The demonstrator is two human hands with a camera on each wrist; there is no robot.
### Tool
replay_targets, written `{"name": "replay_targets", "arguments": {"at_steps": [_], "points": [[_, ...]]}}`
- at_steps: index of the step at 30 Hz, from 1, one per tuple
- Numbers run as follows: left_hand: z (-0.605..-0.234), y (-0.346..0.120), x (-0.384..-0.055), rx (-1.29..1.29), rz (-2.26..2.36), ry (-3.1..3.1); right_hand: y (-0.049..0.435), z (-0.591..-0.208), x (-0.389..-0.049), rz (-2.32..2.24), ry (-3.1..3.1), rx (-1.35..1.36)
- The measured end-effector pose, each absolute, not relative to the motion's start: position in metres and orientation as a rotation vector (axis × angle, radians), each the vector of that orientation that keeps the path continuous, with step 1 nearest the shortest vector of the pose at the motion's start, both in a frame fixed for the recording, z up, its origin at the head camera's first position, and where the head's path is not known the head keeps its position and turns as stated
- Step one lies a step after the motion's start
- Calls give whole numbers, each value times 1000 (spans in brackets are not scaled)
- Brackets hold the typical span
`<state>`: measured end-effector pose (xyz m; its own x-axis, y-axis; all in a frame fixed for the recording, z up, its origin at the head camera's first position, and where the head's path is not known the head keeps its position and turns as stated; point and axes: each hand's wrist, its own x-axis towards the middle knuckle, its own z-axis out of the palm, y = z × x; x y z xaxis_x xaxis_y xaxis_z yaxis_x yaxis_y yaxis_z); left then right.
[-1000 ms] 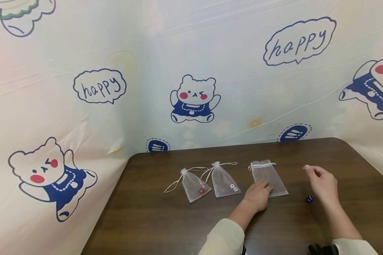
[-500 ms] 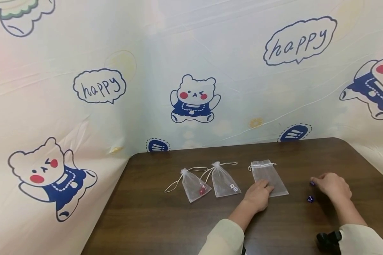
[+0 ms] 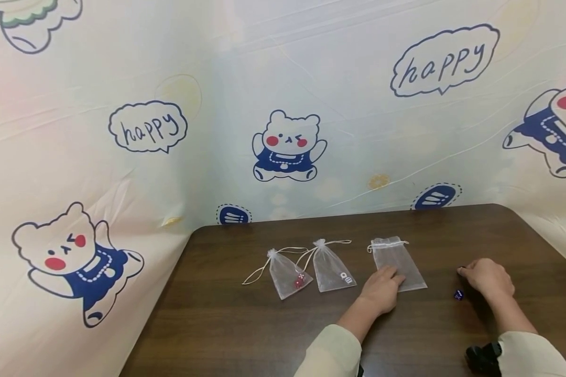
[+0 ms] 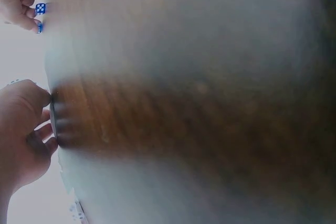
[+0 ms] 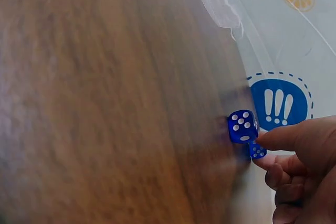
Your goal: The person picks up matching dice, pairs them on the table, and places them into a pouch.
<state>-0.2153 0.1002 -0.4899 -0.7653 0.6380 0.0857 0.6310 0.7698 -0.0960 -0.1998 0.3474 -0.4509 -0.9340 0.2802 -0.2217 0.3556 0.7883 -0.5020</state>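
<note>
My left hand (image 3: 381,289) rests on the lower left part of a flat white organza drawstring bag (image 3: 411,269), its fingers lying over the mesh. To the right, my right hand (image 3: 489,277) is low over the table and pinches a blue die (image 5: 258,151) between thumb and finger. From the head view that die is mostly covered by the fingertips. A second blue die (image 3: 458,295) with white dots lies on the table just nearer to me, and the right wrist view shows it in front of the pinched one.
Two cinched drawstring bags lie to the left on the brown table (image 3: 245,335). One bag (image 3: 283,277) holds red dice (image 3: 300,280), the other bag (image 3: 327,267) small white dice (image 3: 346,278). A printed curtain (image 3: 358,157) hangs behind the table.
My right hand has come down from higher up to the table. The pinched blue die came into sight at its fingertips, then got mostly covered. My left hand and the bags stay put.
</note>
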Motion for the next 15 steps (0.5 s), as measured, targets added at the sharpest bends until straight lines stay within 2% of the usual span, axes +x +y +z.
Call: {"name": "replay_targets", "arguments": {"at_steps": [15], "points": [[-489, 98, -214, -1035, 88, -2847, 326, -448, -187, -877, 2961, 322]]}}
